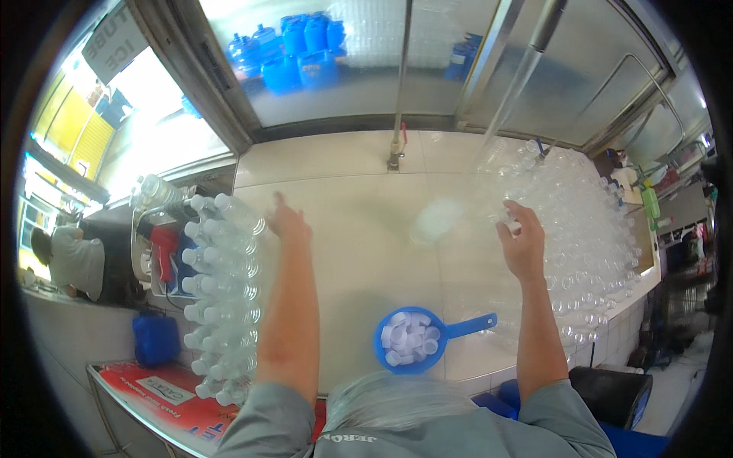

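Note:
My left hand (290, 220) is stretched forward beside the rows of white-capped clear plastic bottles (225, 282), slightly blurred, its fingers apart and nothing visible in it. At the edge of a large group of uncapped clear bottles (580, 244), my right hand (523, 243) has its thumb and fingers curled round something small and pale that I cannot make out. Between my forearms, near the table's front edge, a blue dipper (379, 353) with a handle holds loose white caps (412, 337). A blurred whitish patch (439, 221) shows mid-table; what it is I cannot tell.
The pale tiled tabletop (343, 179) meets a window frame at the back, near a small valve with a red handle (395, 156). A red heat-gun-like tool (162, 248) lies in a tray at left. A clear tube (508, 95) slants down from above. Another person (76, 259) sits far left.

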`<state>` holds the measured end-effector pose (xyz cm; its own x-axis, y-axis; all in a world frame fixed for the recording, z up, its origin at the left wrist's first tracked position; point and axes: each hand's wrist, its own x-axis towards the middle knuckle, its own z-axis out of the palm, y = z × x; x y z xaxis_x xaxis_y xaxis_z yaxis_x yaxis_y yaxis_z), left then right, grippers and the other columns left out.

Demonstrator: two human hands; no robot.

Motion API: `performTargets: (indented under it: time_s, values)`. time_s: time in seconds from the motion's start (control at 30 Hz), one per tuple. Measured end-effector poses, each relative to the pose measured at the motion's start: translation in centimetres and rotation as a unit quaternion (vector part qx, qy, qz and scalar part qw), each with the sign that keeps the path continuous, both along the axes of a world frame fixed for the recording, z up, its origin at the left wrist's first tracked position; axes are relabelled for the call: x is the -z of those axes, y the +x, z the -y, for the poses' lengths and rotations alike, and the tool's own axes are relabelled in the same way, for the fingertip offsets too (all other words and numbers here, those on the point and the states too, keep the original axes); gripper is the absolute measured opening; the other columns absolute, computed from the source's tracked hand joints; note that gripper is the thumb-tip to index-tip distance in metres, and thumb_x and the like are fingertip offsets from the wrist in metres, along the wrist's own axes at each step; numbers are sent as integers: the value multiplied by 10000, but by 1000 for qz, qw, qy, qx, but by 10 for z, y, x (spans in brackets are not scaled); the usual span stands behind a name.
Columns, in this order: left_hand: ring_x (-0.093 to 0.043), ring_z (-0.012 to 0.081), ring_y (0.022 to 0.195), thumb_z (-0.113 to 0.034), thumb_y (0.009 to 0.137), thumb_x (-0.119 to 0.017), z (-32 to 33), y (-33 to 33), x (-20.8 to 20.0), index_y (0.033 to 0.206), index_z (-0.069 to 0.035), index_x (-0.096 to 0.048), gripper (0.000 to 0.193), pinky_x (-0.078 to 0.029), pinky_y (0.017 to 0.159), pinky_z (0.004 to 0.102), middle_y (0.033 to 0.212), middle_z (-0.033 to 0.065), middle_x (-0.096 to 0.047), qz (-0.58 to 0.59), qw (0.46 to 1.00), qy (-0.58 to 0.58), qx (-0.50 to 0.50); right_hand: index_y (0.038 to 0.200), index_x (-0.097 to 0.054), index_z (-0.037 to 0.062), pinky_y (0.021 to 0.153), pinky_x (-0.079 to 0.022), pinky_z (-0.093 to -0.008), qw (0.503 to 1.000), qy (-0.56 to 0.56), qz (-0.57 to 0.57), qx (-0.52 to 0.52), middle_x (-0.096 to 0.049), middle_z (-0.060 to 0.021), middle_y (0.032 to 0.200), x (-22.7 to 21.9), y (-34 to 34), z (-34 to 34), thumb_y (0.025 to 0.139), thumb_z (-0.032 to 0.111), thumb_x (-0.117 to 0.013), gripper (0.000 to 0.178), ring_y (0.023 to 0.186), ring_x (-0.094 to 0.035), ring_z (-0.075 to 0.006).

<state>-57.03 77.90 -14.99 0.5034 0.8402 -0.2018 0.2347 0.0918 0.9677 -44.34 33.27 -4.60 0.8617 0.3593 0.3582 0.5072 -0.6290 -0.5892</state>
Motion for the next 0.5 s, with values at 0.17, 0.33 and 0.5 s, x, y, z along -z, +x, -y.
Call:
performTargets:
  time_s: [0.17, 0.33, 0.5]
  values:
    - [-413, 334, 1489, -210, 822, -879, 174, 22, 5, 1625, -62, -287, 1008, -390, 1190, 445, 1585, 199, -442, 83, 909, 242, 330, 1269, -671, 57, 887, -564, -400, 992, 83, -89, -26, -676, -170, 1147, 2, -9, -42, 813, 18, -779, 470, 1060, -665, -337]
    - [-410, 404, 1465, -243, 855, -838, 214, 42, -24, 1543, -29, -415, 836, -363, 1189, 483, 1562, 248, -447, 57, 898, 245, 362, 1219, -681, 12, 962, -537, -430, 993, 40, -27, -103, -677, -193, 1180, 10, -5, -66, 788, 24, -780, 443, 1111, -652, -389]
    - [-521, 409, 1363, -214, 869, -814, 201, 10, -24, 1525, -66, -447, 766, -445, 1117, 474, 1472, 225, -543, 10, 914, 255, 315, 1202, -688, -4, 962, -539, -421, 985, 71, -55, -148, -677, -196, 1172, 19, -10, -79, 786, 38, -795, 431, 1098, -656, -386]
